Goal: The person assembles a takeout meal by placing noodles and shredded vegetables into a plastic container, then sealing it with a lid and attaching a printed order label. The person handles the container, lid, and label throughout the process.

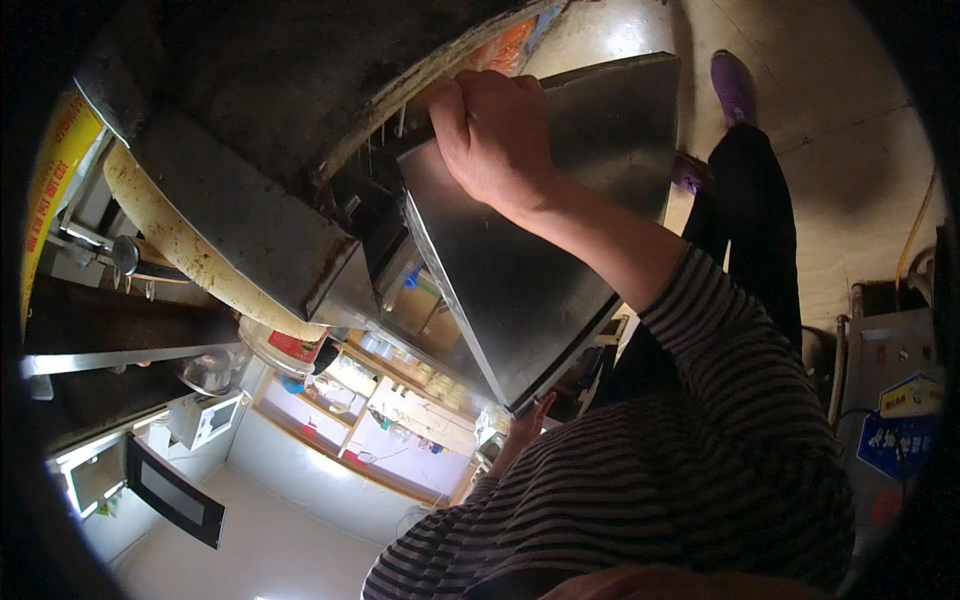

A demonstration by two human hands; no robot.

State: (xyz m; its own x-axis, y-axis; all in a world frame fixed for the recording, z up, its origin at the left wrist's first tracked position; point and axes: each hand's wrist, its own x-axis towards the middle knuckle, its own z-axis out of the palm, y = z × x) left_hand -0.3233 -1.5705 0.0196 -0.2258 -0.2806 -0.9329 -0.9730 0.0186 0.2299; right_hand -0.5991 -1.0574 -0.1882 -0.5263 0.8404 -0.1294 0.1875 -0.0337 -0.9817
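A person in a striped top (590,490) handles a large dark metal panel (520,300) in a cluttered room, the sheet slanting between the torso and a grimy metal-edged structure (240,205). The right hand (497,140) reaches across, its fingers curled over the panel's upper edge near one corner, gripping it; the fingertips are hidden. The left hand (525,425) is at the panel's lower corner, fingers partly in sight, and whether it is gripping cannot be told. Bright orange material (508,48) shows just beyond the right hand. At left, a stained, curved tan board (185,240) juts out from beneath the structure, with a red-and-white tub (290,347) and a shiny metal bowl (210,371) near its lower end. Loaded shelves (385,405) line the wall behind the left hand. Purple shoes (735,88) stand on the pale floor (840,190), upper right, below dark trousers (760,200); a blue sign (897,443) hangs at far right.
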